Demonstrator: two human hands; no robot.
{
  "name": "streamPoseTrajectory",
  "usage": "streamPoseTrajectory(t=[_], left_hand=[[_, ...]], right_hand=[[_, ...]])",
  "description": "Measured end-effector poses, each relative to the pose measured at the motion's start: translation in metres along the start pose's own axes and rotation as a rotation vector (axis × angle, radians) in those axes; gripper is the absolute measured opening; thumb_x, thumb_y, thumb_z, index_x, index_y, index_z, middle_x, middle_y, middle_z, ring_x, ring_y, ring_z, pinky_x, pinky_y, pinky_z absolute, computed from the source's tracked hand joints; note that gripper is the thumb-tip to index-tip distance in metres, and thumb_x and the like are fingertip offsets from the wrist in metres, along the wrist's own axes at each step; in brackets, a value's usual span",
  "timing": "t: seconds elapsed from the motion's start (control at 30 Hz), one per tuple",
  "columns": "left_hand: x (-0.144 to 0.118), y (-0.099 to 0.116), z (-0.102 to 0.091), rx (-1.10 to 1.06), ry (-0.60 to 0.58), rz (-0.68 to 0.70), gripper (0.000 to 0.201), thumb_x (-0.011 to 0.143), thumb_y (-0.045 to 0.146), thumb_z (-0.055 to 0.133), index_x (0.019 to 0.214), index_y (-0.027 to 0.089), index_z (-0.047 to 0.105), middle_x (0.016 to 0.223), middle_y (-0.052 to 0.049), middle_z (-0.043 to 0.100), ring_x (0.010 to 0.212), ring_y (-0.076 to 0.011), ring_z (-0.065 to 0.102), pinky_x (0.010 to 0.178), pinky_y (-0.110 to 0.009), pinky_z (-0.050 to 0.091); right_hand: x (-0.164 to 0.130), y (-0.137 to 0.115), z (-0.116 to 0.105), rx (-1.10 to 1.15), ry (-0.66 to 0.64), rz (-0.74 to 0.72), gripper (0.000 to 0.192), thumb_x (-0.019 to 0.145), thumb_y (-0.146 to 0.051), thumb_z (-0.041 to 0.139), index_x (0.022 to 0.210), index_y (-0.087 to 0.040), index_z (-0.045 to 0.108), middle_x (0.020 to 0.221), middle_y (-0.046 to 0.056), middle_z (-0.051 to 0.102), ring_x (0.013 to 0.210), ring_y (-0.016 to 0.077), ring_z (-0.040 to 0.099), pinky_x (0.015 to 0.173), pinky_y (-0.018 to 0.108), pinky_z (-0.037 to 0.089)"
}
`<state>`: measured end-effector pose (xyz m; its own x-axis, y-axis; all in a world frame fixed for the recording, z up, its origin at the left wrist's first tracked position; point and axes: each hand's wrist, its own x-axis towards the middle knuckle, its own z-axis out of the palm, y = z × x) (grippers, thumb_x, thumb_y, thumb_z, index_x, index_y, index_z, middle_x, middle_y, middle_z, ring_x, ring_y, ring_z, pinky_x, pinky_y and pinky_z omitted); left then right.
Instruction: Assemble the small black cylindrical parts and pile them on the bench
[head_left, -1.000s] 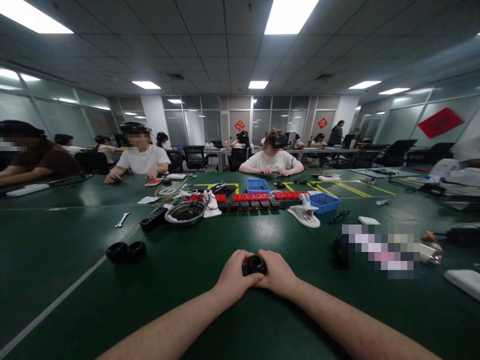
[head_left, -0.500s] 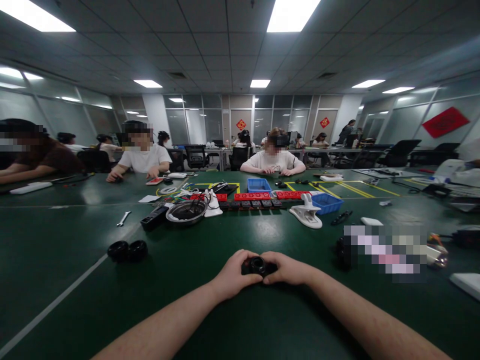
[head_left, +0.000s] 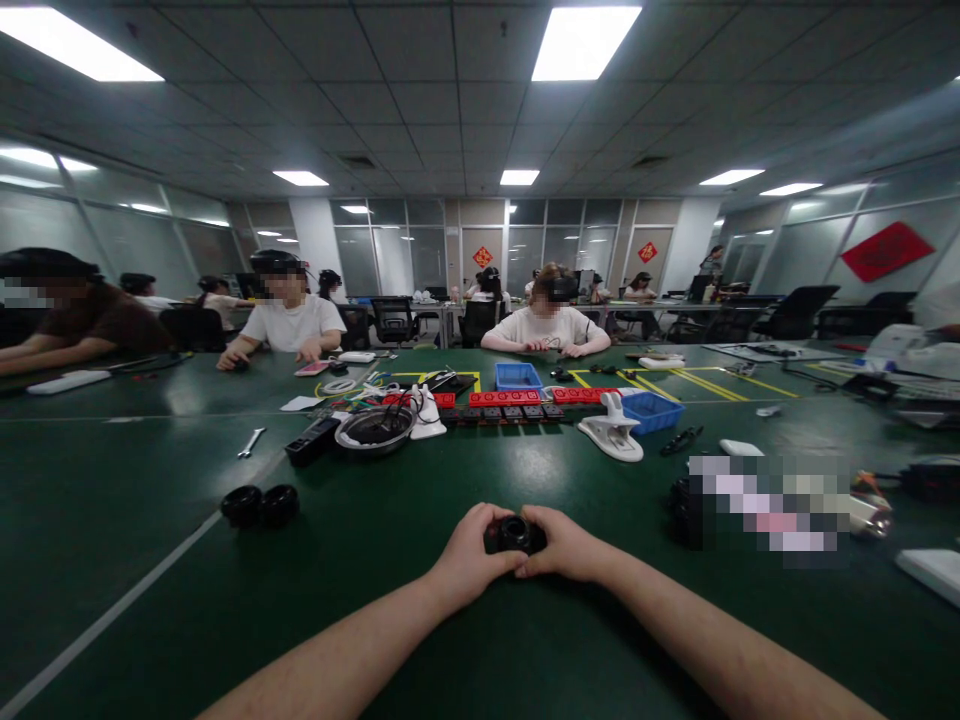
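Note:
Between my two hands is a small black round part with a ring-shaped hollow in its top (head_left: 514,532); its exact kind I cannot make out. My left hand (head_left: 471,556) wraps it from the left, thumb along the near side. From the right, my right hand (head_left: 564,543) closes round it, and the two thumbs almost meet in front. The fingers hide most of its sides and underside. To the left, two glossy black round pieces (head_left: 260,506) sit side by side on the green table (head_left: 360,600).
Beyond my hands lie a metal bowl (head_left: 375,430), a white clip base (head_left: 611,430), red socket strips (head_left: 510,398) and blue bins (head_left: 517,377). A wrench (head_left: 251,442) rests at the left. A pixelated object (head_left: 772,505) is at the right. Another person (head_left: 547,325) sits opposite.
The view has tilted slightly, so the scene sits a little lower. Both hands keep their hold on the black part, the right thumb shifted slightly leftward and nearer me.

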<state>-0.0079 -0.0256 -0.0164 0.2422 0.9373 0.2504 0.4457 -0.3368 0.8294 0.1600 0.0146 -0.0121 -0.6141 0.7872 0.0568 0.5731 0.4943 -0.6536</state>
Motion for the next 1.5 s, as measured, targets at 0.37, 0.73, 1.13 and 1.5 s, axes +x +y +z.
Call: streamPoseTrajectory(t=[0.37, 0.73, 1.13, 1.5], left_hand=[[0.000, 0.005, 0.000, 0.108, 0.100, -0.045, 0.032, 0.058, 0.023, 0.066, 0.086, 0.018, 0.053, 0.085, -0.002, 0.051, 0.080, -0.0173, 0.049, 0.070, -0.027, 0.039], [0.005, 0.003, -0.012, 0.032, -0.104, 0.039, 0.036, 0.061, 0.027, 0.065, 0.094, 0.019, 0.054, 0.090, -0.002, 0.050, 0.080, -0.0167, 0.048, 0.069, -0.026, 0.039], [0.003, 0.001, -0.004, 0.030, -0.038, 0.030, 0.037, 0.057, 0.028, 0.068, 0.090, 0.018, 0.054, 0.087, -0.002, 0.051, 0.080, -0.0174, 0.049, 0.067, -0.026, 0.038], [0.002, 0.004, -0.005, 0.070, -0.006, 0.036, 0.032, 0.061, 0.023, 0.064, 0.091, 0.018, 0.053, 0.088, -0.002, 0.050, 0.082, -0.0175, 0.048, 0.071, -0.027, 0.039]], right_hand=[[-0.007, -0.020, 0.014, -0.499, 0.208, 0.049, 0.036, 0.062, -0.048, 0.056, 0.077, -0.016, 0.052, 0.078, 0.006, 0.055, 0.077, 0.0219, 0.049, 0.068, 0.033, 0.031], [-0.002, 0.000, -0.018, 0.194, -0.206, -0.156, 0.028, 0.066, -0.026, 0.060, 0.092, -0.015, 0.055, 0.087, 0.001, 0.053, 0.080, 0.0163, 0.049, 0.071, 0.027, 0.038], [0.001, 0.004, -0.006, 0.111, -0.073, -0.049, 0.032, 0.054, -0.031, 0.069, 0.075, -0.014, 0.051, 0.069, -0.003, 0.048, 0.064, 0.0112, 0.045, 0.053, 0.019, 0.033], [-0.008, -0.015, 0.002, -0.255, 0.123, -0.092, 0.051, 0.055, -0.050, 0.064, 0.091, -0.016, 0.052, 0.086, 0.005, 0.054, 0.079, 0.0202, 0.049, 0.068, 0.030, 0.036]])
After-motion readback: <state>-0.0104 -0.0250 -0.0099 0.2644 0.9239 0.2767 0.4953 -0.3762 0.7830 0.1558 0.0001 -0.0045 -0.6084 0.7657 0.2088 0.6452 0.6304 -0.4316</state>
